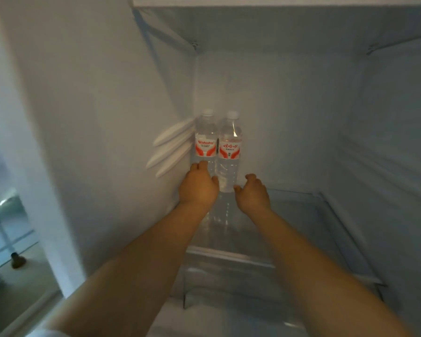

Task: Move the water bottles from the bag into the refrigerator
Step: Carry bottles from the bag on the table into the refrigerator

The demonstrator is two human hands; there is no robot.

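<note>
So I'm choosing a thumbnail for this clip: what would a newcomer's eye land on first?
Two water bottles with red-and-white labels, the left bottle and the right bottle, stand upright side by side in the back left corner of the glass shelf. Two bare forearms reach in: the left hand touches the left bottle's base, and the right hand sits loosely curled just right of the other.
</note>
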